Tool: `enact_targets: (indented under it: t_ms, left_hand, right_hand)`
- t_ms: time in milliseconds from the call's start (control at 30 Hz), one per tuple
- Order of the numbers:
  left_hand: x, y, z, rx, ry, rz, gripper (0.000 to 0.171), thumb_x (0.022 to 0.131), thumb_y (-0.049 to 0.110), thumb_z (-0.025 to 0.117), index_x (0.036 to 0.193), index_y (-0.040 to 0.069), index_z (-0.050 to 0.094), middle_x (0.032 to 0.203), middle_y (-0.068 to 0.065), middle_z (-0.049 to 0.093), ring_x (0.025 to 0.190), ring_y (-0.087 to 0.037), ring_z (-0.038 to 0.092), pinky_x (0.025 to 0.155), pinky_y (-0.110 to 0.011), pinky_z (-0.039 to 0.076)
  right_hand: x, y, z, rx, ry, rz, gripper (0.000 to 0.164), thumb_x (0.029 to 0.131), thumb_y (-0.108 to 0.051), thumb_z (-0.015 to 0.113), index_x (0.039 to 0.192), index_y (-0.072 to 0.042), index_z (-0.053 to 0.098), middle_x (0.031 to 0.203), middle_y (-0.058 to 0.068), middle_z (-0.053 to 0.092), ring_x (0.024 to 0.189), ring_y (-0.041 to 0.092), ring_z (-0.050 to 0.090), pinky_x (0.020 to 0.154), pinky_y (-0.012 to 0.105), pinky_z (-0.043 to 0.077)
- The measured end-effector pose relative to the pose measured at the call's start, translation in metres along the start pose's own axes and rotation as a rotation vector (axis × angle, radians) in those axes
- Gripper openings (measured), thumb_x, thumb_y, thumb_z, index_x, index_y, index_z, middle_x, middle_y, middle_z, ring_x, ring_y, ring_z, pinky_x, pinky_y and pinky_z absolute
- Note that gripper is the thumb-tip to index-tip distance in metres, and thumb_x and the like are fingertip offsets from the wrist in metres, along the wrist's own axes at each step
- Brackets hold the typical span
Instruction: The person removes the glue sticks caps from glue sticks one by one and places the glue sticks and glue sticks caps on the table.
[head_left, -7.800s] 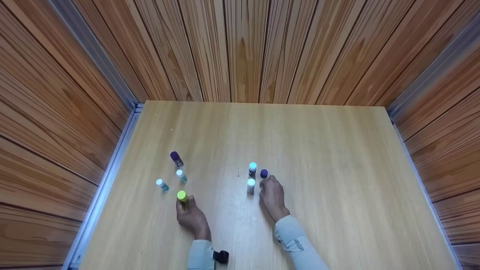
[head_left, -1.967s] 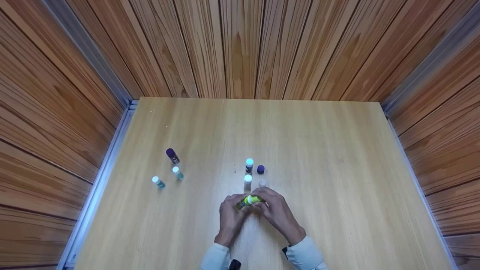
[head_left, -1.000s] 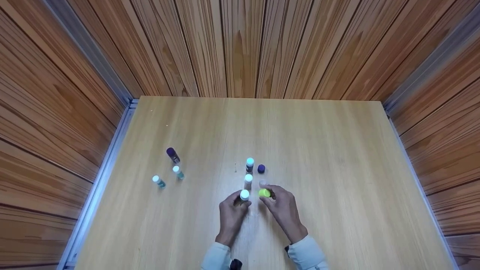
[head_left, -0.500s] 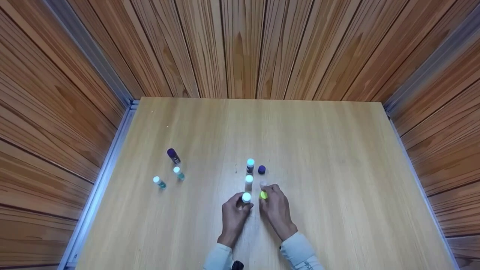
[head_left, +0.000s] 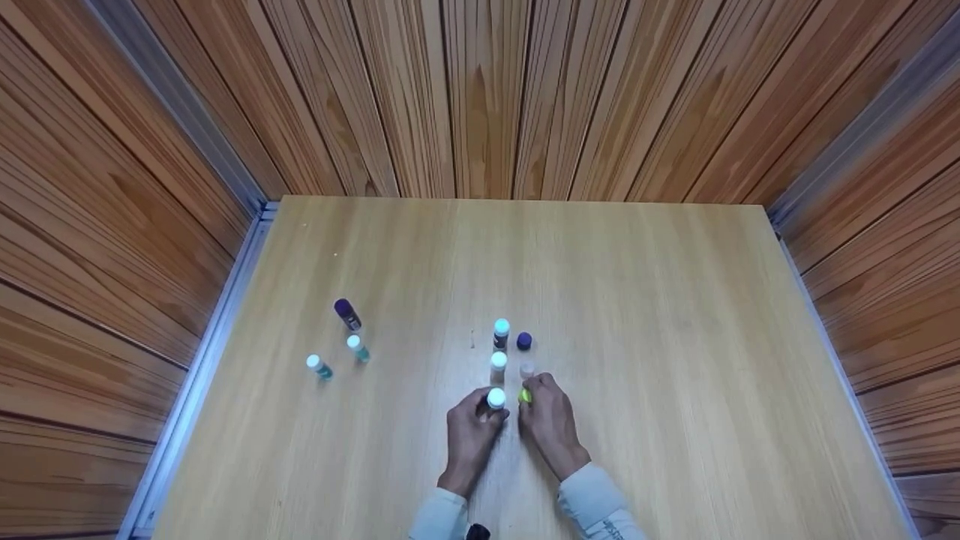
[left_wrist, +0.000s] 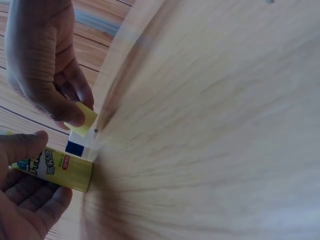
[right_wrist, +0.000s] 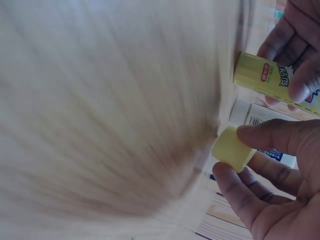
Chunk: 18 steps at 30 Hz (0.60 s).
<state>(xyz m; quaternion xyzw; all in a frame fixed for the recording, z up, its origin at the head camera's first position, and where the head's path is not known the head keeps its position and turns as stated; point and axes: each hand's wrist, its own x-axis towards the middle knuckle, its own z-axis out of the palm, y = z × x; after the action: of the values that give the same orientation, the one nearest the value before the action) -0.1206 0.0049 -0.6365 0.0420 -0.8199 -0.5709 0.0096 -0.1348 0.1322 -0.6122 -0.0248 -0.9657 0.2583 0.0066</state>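
In the head view my left hand (head_left: 469,442) grips an uncapped yellow glue stick (left_wrist: 70,172), its white top (head_left: 496,398) facing up. The left wrist view shows its base at the table surface, thumb on one side and fingers on the other. Just to the right, my right hand (head_left: 553,424) pinches the yellow-green cap (right_wrist: 232,148) between thumb and fingertips, close over the table. Beyond the hands stand two more uncapped glue sticks, one white-bodied (head_left: 498,367) and one dark-bodied (head_left: 501,337). Beside them sit a pale cap (head_left: 527,370) and a dark blue cap (head_left: 524,342).
On the left of the wooden table (head_left: 637,300) stand a purple glue stick (head_left: 347,313) and two small teal ones with white caps (head_left: 358,348), the other teal stick (head_left: 319,367) nearer the left edge. Wood-panelled walls (head_left: 487,97) enclose the table at back and sides.
My left hand has brought the yellow glue stick from the left group to the middle. The cap has come off into my right hand, which has lowered it beside the pale cap.
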Motion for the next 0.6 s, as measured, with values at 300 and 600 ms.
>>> enact_targets:
  t_ms: [300, 600]
  left_hand:
    - [0.0007, 0.0020, 0.0005, -0.011, -0.007, -0.006, 0.032, 0.071, 0.003, 0.073, 0.101, 0.010, 0.065, 0.100, 0.005, 0.065, 0.096, -0.009, 0.060, 0.082, -0.024, 0.048]
    - [0.0021, 0.0012, 0.0010, -0.022, 0.003, -0.021, 0.033, 0.068, 0.000, 0.074, 0.098, 0.013, 0.064, 0.100, 0.001, 0.065, 0.096, -0.012, 0.061, 0.080, -0.022, 0.048]
  right_hand:
    - [0.0019, 0.0008, 0.0021, -0.045, 0.001, -0.048, 0.024, 0.074, -0.005, 0.068, 0.097, -0.002, 0.065, 0.093, 0.010, 0.056, 0.081, 0.020, 0.058, 0.071, 0.032, 0.049]
    - [0.0041, 0.0023, 0.0065, -0.050, 0.014, -0.065, 0.023, 0.073, -0.003, 0.069, 0.096, -0.002, 0.067, 0.087, 0.006, 0.056, 0.075, 0.016, 0.057, 0.066, 0.029, 0.049]
